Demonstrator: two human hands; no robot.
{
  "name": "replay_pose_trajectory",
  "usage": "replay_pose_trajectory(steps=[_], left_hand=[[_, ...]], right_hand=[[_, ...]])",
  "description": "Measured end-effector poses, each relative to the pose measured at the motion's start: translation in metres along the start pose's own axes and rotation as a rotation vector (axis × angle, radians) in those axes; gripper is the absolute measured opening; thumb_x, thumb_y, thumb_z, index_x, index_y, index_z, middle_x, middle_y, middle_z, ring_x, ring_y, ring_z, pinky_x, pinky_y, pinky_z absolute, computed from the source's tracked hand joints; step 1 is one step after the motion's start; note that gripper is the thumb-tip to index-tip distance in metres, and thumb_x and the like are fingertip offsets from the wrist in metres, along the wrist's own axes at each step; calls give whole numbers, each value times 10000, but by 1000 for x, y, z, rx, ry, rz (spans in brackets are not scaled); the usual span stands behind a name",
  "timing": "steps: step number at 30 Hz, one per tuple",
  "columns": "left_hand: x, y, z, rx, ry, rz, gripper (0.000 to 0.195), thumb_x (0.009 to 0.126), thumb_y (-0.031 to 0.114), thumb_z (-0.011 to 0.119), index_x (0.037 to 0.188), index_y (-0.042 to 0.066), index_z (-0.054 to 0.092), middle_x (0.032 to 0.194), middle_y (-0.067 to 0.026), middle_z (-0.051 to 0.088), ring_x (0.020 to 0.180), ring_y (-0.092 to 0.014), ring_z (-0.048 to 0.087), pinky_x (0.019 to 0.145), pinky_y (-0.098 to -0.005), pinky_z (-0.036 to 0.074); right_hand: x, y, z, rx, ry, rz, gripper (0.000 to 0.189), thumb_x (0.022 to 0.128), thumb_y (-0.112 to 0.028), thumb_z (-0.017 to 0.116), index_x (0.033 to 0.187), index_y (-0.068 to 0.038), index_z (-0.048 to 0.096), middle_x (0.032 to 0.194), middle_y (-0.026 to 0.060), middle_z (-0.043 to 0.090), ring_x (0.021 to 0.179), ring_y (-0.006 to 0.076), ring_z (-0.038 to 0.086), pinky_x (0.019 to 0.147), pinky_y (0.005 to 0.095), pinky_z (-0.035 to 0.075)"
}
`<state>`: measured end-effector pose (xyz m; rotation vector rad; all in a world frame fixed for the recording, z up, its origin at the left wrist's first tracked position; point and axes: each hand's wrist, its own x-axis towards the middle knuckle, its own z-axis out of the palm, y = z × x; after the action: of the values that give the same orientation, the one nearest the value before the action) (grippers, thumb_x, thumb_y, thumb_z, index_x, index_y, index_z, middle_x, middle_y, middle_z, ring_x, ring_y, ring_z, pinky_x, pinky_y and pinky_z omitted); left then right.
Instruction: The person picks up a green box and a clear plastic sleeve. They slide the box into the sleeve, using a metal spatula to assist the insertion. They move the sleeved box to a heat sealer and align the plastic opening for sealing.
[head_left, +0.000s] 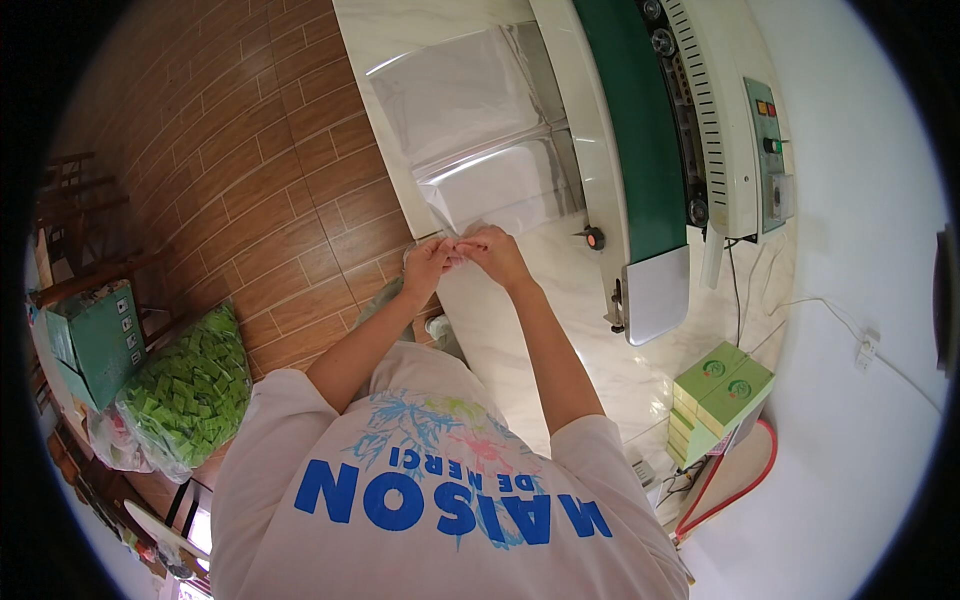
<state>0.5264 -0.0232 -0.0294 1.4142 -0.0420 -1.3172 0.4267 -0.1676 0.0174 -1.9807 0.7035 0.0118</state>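
Observation:
At the near end of some clear plastic bags, my left hand and my right hand meet with their fingertips together. Both pinch thin clear plastic film, part of which hangs past the left hand over the table edge. Whether this film is joined to the bags is hard to tell. A nearer flat clear bag lies just beyond the fingers, and a farther one lies behind it. They rest on a pale marble-patterned tabletop. My fingers partly hide the gripped film.
Right of the bags stands a band sealer with a green conveyor belt, an orange-black knob and a control panel. Green boxes are stacked at the right. A clear sack of green packets and a green carton are at the left.

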Motion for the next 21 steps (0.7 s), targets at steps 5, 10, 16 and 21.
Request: replay_pose_trajectory(steps=[5, 10, 16, 21], left_hand=[[1, 0, 1, 18, 11, -1, 286, 1031, 310, 524, 981, 59, 652, 896, -11, 692, 789, -92, 679, 703, -201, 512], [3, -4, -2, 18, -5, -3, 293, 1027, 330, 529, 975, 71, 656, 893, -2, 693, 805, -91, 679, 718, -208, 512], [1, 0, -2, 52, 3, -11, 301, 1025, 341, 529, 962, 81, 668, 879, 7, 694, 816, -87, 674, 735, -217, 510], [-3, 5, 4, 24, 53, -2, 277, 1015, 271, 551, 974, 34, 688, 840, -7, 698, 753, -58, 635, 688, -193, 509]], right_hand=[[0, -2, -2, -24, -10, -22, 145, 805, -169, 763, 922, -83, 758, 818, 96, 682, 787, 242, 629, 719, 339, 518], [0, 3, 1, -9, 11, -35, 145, 809, -168, 764, 929, -89, 758, 814, 92, 680, 781, 243, 621, 720, 341, 517], [0, 8, 3, -40, 14, -52, 149, 812, -168, 765, 940, -92, 759, 823, 97, 681, 792, 240, 620, 724, 336, 517], [0, 4, 1, -14, -13, 2, 152, 815, -168, 761, 951, -99, 760, 843, 92, 682, 813, 232, 625, 735, 332, 519]])
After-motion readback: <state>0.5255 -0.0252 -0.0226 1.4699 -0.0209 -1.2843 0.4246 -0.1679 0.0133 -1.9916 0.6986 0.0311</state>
